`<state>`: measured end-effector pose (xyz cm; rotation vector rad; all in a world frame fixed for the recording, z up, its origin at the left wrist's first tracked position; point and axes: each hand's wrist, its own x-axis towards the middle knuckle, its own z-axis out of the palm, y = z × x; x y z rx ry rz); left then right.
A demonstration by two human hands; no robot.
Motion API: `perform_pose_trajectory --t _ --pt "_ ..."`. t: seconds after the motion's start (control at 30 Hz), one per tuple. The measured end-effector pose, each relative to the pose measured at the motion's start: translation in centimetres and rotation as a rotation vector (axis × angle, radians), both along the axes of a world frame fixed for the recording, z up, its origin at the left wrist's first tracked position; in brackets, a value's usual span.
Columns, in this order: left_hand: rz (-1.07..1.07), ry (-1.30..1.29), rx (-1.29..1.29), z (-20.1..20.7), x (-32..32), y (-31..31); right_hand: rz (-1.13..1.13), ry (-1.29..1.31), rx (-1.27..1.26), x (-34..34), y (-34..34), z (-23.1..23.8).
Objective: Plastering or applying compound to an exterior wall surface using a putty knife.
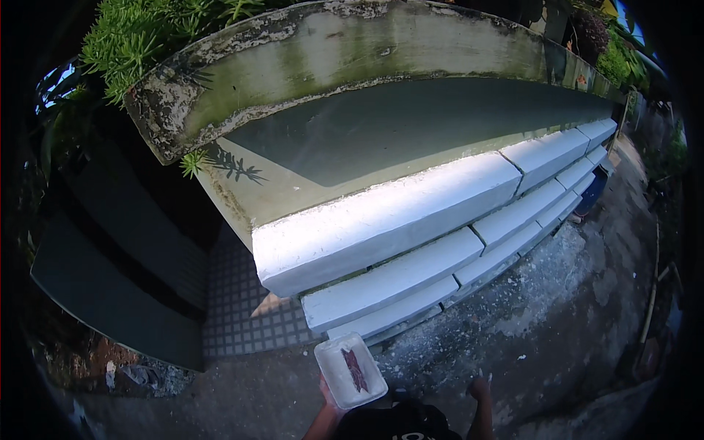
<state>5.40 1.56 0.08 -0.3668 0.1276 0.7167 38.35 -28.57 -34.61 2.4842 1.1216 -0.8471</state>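
Ground (pixel 543 308): outdoors, grey and worn, pale specks along the blocks' foot, shade over the nearer part.
Shirt (pixel 396 424): black, at the lower edge, just behind the tray.
Left hand (pixel 325 396): at the near part of the tray's left edge, gripping it; most of the fingers are hidden beneath.
Right hand (pixel 480 387): well apart from the tray, over the ground; I cannot tell whether its fingers are spread or closed, or if the pale spot at its tip is something held.
Tray (pixel 331 364): white, shallow, slightly askew, borne by the left hand near the blocks' low end.
Strip (pixel 355 370): dark red, about mid-tray, running from near the far edge toward the near right corner, clear of the rim.
Holding well: a flat palm under the middle would likely steady it better than an edge grip; keep the tray level so the strip does not slide, and the thumb off the strip. The free hand could brace the right edge.
Blocks (pixel 396 220): white, stepped rows beyond the tray.
Wall (pixel 411 121): grey, half shaded, behind the top row.
Ledge (pixel 352 51): mossy, farthest, greenery (pixel 158 37) over its left end.
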Motion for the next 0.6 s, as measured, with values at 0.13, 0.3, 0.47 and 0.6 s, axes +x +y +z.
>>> perform_pose_trajectory --t 0.13,0.3,0.47,0.6 --pt "0.097 0.022 0.022 -1.3 -1.1 -0.2 -0.165 0.233 0.764 -6.0 11.0 6.3" --pt "0.091 0.024 -0.004 -1.2 0.4 -0.3 0.131 0.556 0.872 -5.7 21.7 25.3" --pt "0.171 0.034 0.017 -2.2 -2.1 -0.4 0.306 0.562 1.243 -5.0 21.4 44.7" --pt "0.133 0.013 0.054 -1.5 -2.2 0.4 -0.015 2.441 1.711 -0.6 13.8 30.4"
